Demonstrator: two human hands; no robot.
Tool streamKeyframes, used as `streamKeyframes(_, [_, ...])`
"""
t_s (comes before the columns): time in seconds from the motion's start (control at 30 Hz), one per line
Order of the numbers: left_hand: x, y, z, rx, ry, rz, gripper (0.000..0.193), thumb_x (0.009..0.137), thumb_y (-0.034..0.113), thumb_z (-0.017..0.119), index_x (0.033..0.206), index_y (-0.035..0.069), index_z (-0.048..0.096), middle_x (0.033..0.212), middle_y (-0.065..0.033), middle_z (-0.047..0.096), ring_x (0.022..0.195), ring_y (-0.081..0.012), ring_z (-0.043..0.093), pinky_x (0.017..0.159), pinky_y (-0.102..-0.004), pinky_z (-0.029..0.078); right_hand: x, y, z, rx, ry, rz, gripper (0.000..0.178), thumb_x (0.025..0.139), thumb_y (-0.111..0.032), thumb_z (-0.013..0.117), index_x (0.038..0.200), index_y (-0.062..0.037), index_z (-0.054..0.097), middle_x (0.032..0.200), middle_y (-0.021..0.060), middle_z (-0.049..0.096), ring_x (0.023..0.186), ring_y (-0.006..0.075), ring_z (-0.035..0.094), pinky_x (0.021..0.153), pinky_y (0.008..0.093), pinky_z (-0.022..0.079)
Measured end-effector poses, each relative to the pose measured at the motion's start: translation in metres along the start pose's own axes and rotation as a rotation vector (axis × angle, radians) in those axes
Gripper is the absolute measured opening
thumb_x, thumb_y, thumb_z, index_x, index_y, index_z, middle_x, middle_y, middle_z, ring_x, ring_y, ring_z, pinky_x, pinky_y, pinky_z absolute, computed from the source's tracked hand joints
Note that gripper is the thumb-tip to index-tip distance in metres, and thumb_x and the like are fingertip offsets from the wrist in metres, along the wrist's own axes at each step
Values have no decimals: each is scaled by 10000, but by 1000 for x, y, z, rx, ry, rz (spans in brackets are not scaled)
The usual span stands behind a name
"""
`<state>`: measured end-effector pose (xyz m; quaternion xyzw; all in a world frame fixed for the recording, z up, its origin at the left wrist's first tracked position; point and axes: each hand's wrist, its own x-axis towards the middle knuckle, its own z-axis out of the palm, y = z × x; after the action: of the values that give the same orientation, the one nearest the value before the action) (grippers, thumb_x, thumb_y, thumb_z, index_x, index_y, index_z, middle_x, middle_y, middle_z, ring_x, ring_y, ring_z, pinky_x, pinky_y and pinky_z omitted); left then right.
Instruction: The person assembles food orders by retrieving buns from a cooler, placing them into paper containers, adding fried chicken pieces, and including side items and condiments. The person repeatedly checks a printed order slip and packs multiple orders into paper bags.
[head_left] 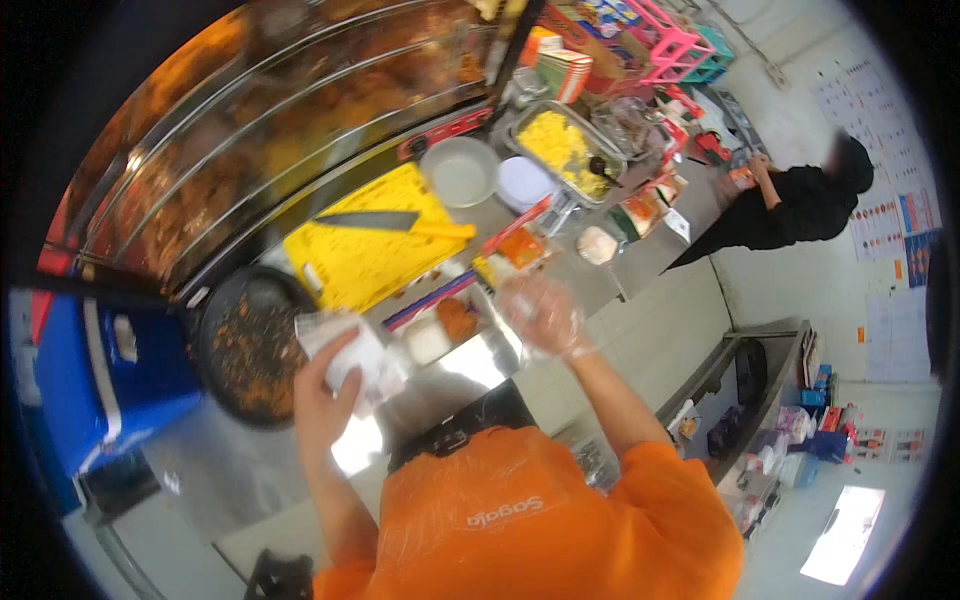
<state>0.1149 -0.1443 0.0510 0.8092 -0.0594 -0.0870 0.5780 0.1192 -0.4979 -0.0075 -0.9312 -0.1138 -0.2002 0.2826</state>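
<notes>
**Steel desk, food station: both hands over a compartment tray**

Stainless steel forms the desk [470,365], smooth and glaring where light strikes it. The left hand [325,395] is bare and clenched around a white, crumpled paper bag [360,355], held just above the desk edge. The right hand [540,315] wears a clear, wrinkled plastic glove; it hovers with fingers spread and grasps nothing that can be made out. Between the hands lies a compartment tray [445,325] holding a white portion and a brown fried piece; its far rim is blurred. A round black pan [245,345] of dark orange-brown crumbs sits left of the bag, partly hidden by it. A yellow cutting board [365,235], flat and rectangular, carries a broad knife [385,222] with a yellow handle. Beyond stand an empty-looking metal bowl [460,172] and a rectangular steel pan [565,150] of yellow food. A glass warming case [260,120] reflects heavily; its contents are indistinct. A person in black [800,205] stands far right, cut off by the desk.
</notes>
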Motion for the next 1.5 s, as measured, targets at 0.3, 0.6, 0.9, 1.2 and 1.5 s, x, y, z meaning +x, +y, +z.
streamKeyframes(0.3, [63, 54, 193, -15, -66, -216, 330, 871, 22, 649, 1193, 53, 716, 1118, -110, 739, 996, -155, 656, 867, -277, 495, 122, 399, -24, -910, -460, 292, 198, 938, -165, 554, 1031, -86, 711, 964, 135, 751, 908, 296, 730, 764, 401, 585])
streamKeyframes(0.6, [97, 85, 281, -141, 61, -358, 275, 929, 47, 632, 1193, 25, 703, 1119, -160, 733, 1054, -197, 661, 932, -309, 487, 143, 414, -10, -370, -904, 384, 373, 1005, -213, 413, 1249, 19, 573, 1257, 266, 635, 1136, 424, 642, 942, 500, 525])
streamKeyframes(0.9, [109, 87, 308, -172, 95, -366, 269, 943, 40, 618, 1198, 2, 695, 1140, -165, 725, 1069, -204, 656, 963, -316, 478, 159, 399, 5, -622, -656, 264, 637, 959, -564, 518, 1453, -163, 486, 1160, 225, 685, 1083, 365, 674, 914, 480, 544])
streamKeyframes(1.2, [109, 87, 297, -219, 201, -394, 270, 954, 32, 613, 1208, 7, 700, 1155, -149, 717, 1082, -188, 634, 962, -307, 476, 153, 374, -43, -631, -1084, 204, 469, 845, -328, 672, 1273, -139, 650, 1096, 187, 720, 1013, 362, 702, 875, 469, 565])
streamKeyframes(1.5, [51, 77, 250, -104, 495, -429, 272, 961, 42, 610, 1217, 5, 695, 1176, -115, 710, 1081, -157, 620, 943, -278, 473, 189, 389, -78, -518, -1093, 411, 604, 871, -517, 684, 1212, -19, 676, 1207, 236, 677, 1129, 389, 648, 950, 458, 515])
